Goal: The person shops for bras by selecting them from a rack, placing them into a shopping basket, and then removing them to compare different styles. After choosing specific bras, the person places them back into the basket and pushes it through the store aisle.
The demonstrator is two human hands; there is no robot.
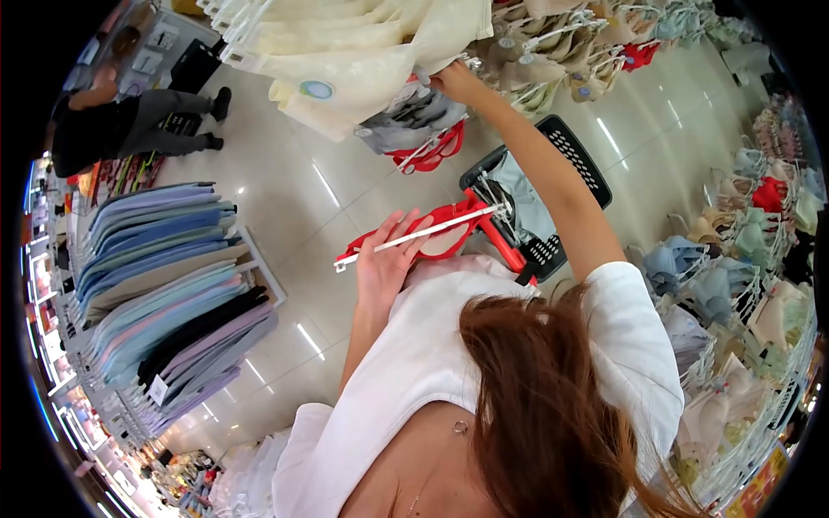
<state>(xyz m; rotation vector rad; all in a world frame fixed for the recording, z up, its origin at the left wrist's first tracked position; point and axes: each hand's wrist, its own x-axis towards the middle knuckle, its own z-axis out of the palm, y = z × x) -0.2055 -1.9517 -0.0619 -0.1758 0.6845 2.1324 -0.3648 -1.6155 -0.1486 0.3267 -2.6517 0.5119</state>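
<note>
My left hand [386, 259] holds a red bra [445, 229] on a white plastic hanger [414, 237] in front of my torso, fingers stretched across the hanger. With my arm extended, my right hand [458, 84] reaches the hanging rack ahead, its fingers curled at the edge of the garments; what they grip is hidden. Beside that hand hang cream garments [371, 78] with a round label, and below them grey bras [410, 121] and another red bra [432, 151]. Under my right forearm is a black shopping basket [577, 160] with a red handle [501, 242], containing pale garments on hangers.
To the left, a rack carries folded-over blue, grey and black clothes [164, 293]. More bras [725, 259] hang along the right side. Another person [129, 129] stands at the upper left. Shiny floor tiles [302, 216] lie between the racks.
</note>
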